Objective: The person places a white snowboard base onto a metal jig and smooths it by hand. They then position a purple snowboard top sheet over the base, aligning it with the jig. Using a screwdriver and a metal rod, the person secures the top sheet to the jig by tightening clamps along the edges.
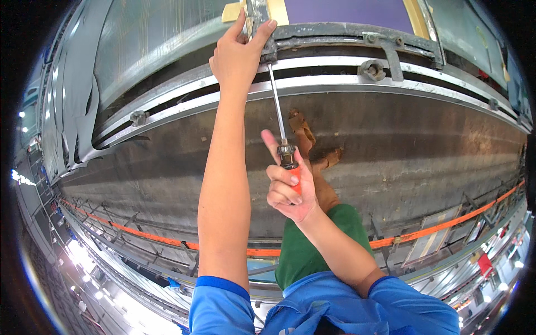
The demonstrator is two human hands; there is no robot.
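Observation:
My right hand [293, 187] is wrapped round the orange-and-black handle of a screwdriver [276, 103], with the index finger stretched out beside the shaft. The long silver shaft points away from me, and its tip meets the underside of a stained metal bar [269, 47]. My left hand [235, 58] grips that bar from its left side, thumb on the right and fingers round the far end. The bar joins a metal frame [329, 32] around a purple panel [346, 11] with yellow strips along its edges. Where exactly the tip sits is too small to make out.
Silver rails [324, 84] run across in front of me, carrying a knob-like clamp [372, 70] and a smaller one [138, 118]. Grey sheeting [75, 84] hangs at the left. Behind me an orange rail [151, 231] crosses above the brown floor [413, 145].

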